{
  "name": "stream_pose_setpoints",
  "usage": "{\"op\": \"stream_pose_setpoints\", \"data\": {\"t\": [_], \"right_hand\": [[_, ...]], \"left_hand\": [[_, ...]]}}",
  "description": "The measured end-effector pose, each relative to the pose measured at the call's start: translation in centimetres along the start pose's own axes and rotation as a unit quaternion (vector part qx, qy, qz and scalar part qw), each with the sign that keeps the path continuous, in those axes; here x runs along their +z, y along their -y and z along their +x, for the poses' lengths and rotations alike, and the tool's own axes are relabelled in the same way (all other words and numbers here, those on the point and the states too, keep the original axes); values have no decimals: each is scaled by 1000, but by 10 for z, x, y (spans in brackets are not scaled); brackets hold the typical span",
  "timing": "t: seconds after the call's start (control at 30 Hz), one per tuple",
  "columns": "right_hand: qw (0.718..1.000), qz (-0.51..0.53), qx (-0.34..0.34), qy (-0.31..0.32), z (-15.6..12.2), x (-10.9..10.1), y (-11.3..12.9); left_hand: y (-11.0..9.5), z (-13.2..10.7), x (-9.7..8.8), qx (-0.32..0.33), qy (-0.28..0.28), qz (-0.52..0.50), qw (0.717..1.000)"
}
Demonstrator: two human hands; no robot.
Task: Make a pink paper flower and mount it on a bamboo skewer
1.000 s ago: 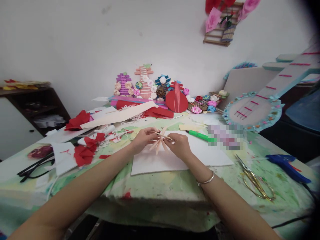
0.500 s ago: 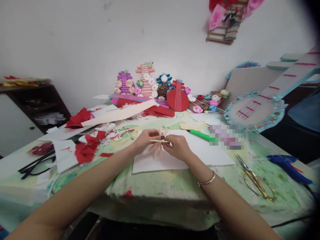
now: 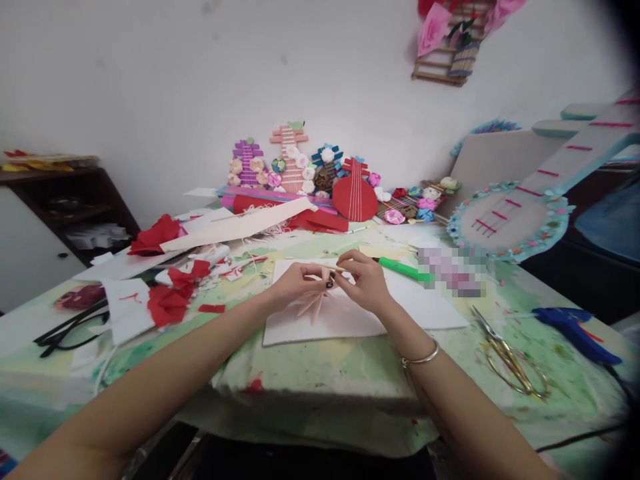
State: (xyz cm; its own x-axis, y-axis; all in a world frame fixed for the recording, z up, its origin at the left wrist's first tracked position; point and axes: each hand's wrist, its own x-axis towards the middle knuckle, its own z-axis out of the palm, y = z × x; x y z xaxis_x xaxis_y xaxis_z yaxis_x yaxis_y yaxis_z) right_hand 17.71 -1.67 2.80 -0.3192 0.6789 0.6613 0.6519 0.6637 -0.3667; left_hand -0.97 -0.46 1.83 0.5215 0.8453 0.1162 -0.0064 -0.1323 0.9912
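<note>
Above a white board (image 3: 420, 310), my two hands meet at the fingertips. My left hand (image 3: 296, 288) is closed in a pinch on a bunch of pale pink paper petals (image 3: 313, 307), which fan out below its fingers. A thin wooden stick (image 3: 327, 267) lies between thumb and fingers of my right hand (image 3: 367, 281), its far end reaching across to the left hand. The fingers partly hide the centre of the petals. Just beyond the right hand is a green-handled cutter (image 3: 400, 268) on the board.
Gold-handled scissors (image 3: 510, 357) and a blue glue gun (image 3: 575, 333) lie to the right. Red paper scraps (image 3: 167, 303) and black glasses (image 3: 73, 333) are at left. Decorated model instruments (image 3: 355, 193) line the wall; a large one (image 3: 510, 213) stands at right.
The wooden stick has moved up and away from me, from in front of the fingers to behind them. My right hand has turned and risen slightly; more of the petals now shows below.
</note>
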Motion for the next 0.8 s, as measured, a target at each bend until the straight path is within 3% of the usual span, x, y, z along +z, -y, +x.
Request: {"op": "stream_pose_setpoints", "data": {"t": [0.2, 0.43, 0.57, 0.8], "right_hand": [[998, 10, 42, 49, 0, 1, -3], [975, 165, 141, 41, -1, 11, -12], [975, 175, 133, 42, -1, 15, -15], [976, 176, 119, 39, -1, 14, -15]], "left_hand": [[-1, -1, -2, 21, -25, 45, 998], [1, 1, -2, 13, -60, -22, 998], [4, 2, -3, 21, -79, -22, 996], [6, 3, -1, 44, -60, -23, 997]]}}
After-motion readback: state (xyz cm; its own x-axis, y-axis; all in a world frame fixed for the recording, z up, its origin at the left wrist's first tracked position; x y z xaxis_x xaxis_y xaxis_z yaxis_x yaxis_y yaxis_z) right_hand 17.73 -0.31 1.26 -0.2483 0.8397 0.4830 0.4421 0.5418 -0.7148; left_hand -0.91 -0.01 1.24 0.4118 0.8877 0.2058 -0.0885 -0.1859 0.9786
